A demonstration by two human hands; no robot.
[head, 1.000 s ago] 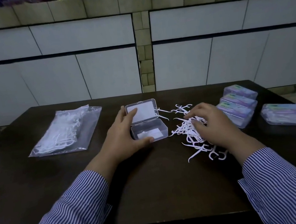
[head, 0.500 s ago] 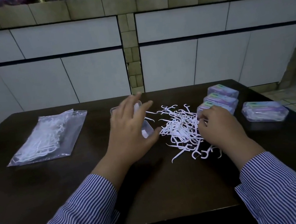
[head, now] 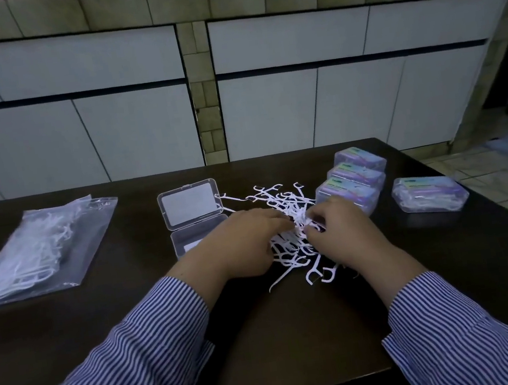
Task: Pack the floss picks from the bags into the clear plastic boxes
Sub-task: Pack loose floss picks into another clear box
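A loose heap of white floss picks [head: 283,201] lies on the dark table [head: 132,311]. My left hand [head: 240,242] and my right hand [head: 342,232] both rest on the heap, fingertips meeting at its middle and pinching picks. An open clear plastic box [head: 191,213] stands just left of the heap, its lid tilted back; my left hand covers part of its tray. A clear bag of floss picks [head: 37,250] lies at the far left.
Three closed, filled boxes [head: 354,179] sit in a row right of the heap, and a fourth filled box [head: 430,193] lies farther right near the table's edge. A tiled counter wall stands behind the table.
My left hand has left the open box and moved right onto the heap of picks. My right hand has shifted toward the heap's middle, meeting the left.
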